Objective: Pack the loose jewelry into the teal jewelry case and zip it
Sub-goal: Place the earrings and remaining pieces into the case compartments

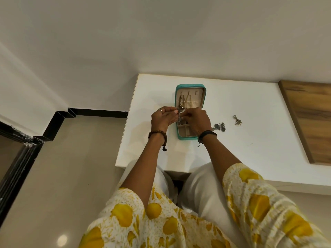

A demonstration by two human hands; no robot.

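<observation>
Nearest, our hands hide the case's [190,111] middle: left hand [162,119] and right hand [198,120] pinch a dark jewelry piece [179,116], too small to identify. Right of the case lie flower pieces [220,127], farther right, earrings [237,120]. Beyond, chains hang in its open teal lid.

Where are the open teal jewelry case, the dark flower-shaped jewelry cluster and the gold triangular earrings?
Open teal jewelry case [191,85]: head view, far rim of the lid.
Dark flower-shaped jewelry cluster [220,126]: head view, middle of the cluster on the white table.
Gold triangular earrings [237,120]: head view, centre of the pair.
</observation>
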